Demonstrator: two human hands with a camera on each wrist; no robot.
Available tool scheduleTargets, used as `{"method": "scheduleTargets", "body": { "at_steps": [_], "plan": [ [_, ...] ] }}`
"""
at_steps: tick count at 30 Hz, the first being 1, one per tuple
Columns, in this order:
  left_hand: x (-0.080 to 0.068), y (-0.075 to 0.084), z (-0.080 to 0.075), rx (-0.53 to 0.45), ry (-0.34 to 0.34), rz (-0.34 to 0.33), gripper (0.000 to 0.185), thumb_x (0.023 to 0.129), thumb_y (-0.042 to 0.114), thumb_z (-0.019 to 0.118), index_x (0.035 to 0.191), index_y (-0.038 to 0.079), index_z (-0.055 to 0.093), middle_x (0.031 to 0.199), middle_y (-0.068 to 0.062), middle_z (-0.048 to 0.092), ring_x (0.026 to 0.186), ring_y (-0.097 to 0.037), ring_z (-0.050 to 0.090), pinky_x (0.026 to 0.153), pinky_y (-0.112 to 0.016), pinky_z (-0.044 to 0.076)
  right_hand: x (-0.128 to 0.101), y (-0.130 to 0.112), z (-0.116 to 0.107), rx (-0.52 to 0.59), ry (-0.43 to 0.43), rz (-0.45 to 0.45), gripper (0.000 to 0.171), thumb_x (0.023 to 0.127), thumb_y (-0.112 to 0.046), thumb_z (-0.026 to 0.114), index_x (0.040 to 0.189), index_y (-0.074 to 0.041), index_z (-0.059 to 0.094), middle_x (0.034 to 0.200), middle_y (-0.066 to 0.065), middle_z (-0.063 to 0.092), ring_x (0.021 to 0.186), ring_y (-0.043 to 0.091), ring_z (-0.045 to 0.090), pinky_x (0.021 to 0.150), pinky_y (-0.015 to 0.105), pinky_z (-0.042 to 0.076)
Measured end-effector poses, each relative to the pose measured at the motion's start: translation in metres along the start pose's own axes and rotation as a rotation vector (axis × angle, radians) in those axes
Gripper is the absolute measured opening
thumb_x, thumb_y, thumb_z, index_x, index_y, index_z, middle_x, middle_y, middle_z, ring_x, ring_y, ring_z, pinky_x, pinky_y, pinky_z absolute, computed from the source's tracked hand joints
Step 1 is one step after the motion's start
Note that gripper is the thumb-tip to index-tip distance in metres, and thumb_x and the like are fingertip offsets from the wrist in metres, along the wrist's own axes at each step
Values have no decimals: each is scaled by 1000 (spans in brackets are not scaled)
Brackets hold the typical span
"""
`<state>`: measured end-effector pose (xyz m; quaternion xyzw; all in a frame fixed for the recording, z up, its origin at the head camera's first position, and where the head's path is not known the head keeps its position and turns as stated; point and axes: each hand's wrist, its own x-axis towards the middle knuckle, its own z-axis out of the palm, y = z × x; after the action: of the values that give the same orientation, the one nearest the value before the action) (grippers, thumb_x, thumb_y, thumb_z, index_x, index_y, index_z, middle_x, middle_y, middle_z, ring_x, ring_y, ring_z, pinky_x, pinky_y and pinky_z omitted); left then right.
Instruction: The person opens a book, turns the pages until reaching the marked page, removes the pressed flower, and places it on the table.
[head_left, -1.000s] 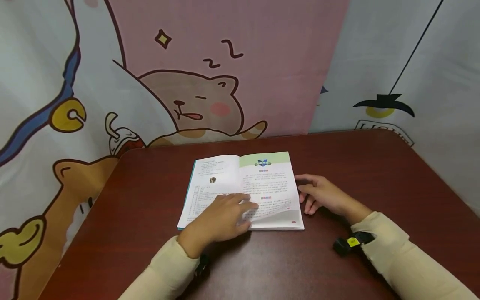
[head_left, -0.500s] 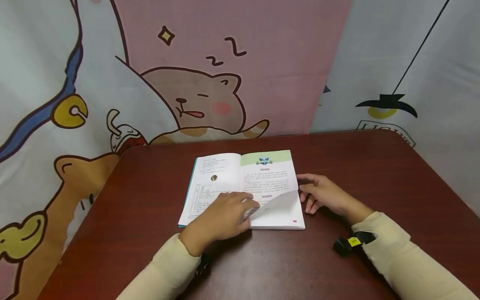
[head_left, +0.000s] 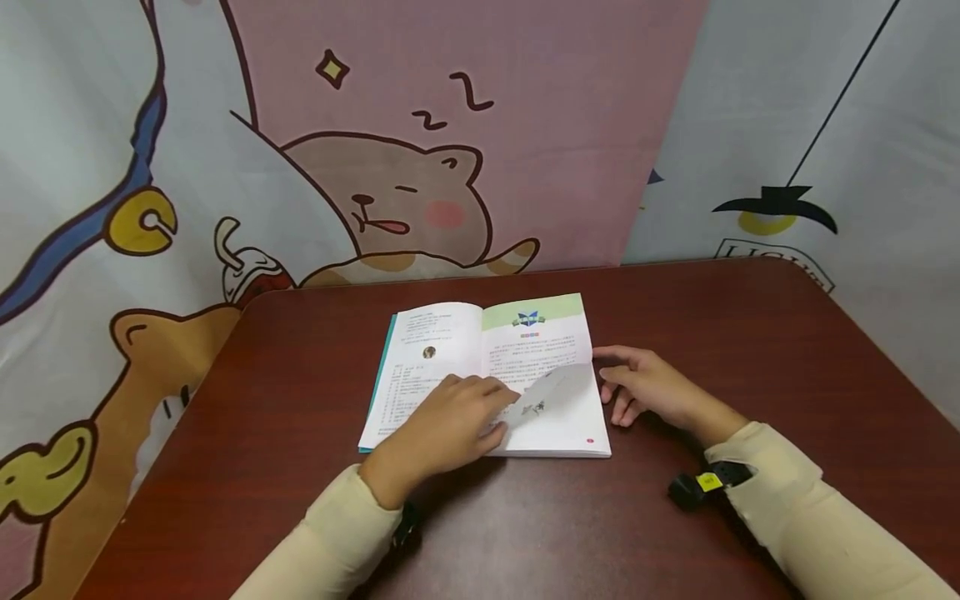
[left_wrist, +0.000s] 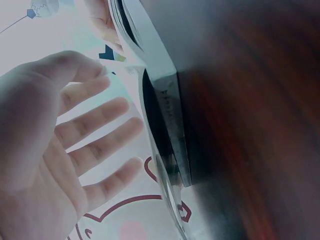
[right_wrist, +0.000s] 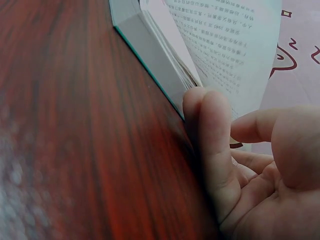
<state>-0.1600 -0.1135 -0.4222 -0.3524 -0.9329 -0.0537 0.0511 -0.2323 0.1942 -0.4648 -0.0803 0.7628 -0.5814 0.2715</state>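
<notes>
An open book [head_left: 442, 354] lies flat in the middle of a dark red table [head_left: 750, 350]. My left hand [head_left: 480, 408] rests over its lower middle, its fingers fairly straight and pushing up the lower corner of the right-hand page [head_left: 558, 387], which curls over and shows its shaded underside. In the left wrist view the left hand [left_wrist: 85, 130] shows an open palm beside the book's edge [left_wrist: 167, 105]. My right hand [head_left: 622, 385] lies on the table against the book's right edge, fingers relaxed. The right wrist view shows the right hand [right_wrist: 235, 150] touching the page block [right_wrist: 150, 55] under the lifted page [right_wrist: 225, 45].
A cartoon-printed cloth backdrop [head_left: 420, 200] hangs close behind the table's far edge and round both sides. A black wrist camera with a yellow label [head_left: 701, 486] sits on my right sleeve. Bare tabletop surrounds the book on every side.
The lower corner of the right page has risen and curled further towards the spine. My left hand has slid slightly up the book. The right hand has stayed put.
</notes>
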Motion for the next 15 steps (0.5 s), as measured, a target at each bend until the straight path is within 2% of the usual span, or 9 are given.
{"method": "scheduleTargets", "body": {
  "at_steps": [6,11,15],
  "plan": [
    [1,-1,0,-13,53,1,32,95,30,66,124,17,66,105,4,69,91,-12,66,77,-35,50,0,0,0,5,-3,3,55,103,-12,45,154,-2,28,80,11,61,54,17,65,53,37,58],
    [3,-2,0,-142,70,-38,30,94,28,68,121,16,64,93,7,67,79,-8,60,72,-31,50,1,0,0,10,-6,1,55,103,-12,45,154,-3,28,81,12,60,54,18,65,53,37,58],
    [3,-4,0,-255,65,-85,32,93,26,69,122,17,60,90,7,66,76,-8,58,69,-28,49,1,1,0,13,-8,2,55,103,-12,45,155,-3,28,81,12,60,54,18,65,53,37,57]
  ]
}}
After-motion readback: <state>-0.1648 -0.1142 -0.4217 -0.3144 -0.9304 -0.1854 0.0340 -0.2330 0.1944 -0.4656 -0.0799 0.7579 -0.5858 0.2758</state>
